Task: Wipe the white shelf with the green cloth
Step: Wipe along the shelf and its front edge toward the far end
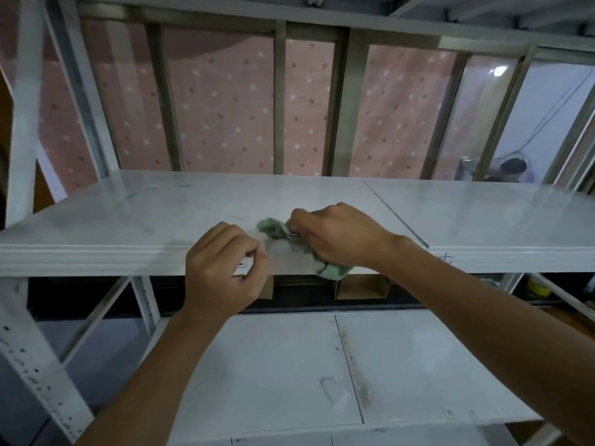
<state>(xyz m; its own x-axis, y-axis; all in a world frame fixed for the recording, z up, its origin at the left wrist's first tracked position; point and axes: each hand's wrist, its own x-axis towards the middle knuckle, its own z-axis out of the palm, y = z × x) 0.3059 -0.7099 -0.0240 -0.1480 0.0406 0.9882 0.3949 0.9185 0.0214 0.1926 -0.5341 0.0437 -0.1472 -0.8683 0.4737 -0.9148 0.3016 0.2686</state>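
White shelf (pixel 128 214): open passage along its top beneath the upper shelf beam (pixel 225 11). Obstructions: upright post (pixel 24 123) at left, window bars (pixel 279 107) behind.

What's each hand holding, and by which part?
Right hand grips the green cloth around its bunched middle, both ends sticking out. Left hand is curled at the front edge of the white shelf; whether it pinches anything cannot be told.

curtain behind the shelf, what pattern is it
The curtain is pink with white and dark dots; head view.

Left hand (pixel 222 268) curled in a pinch, right hand (pixel 338 236) clenched
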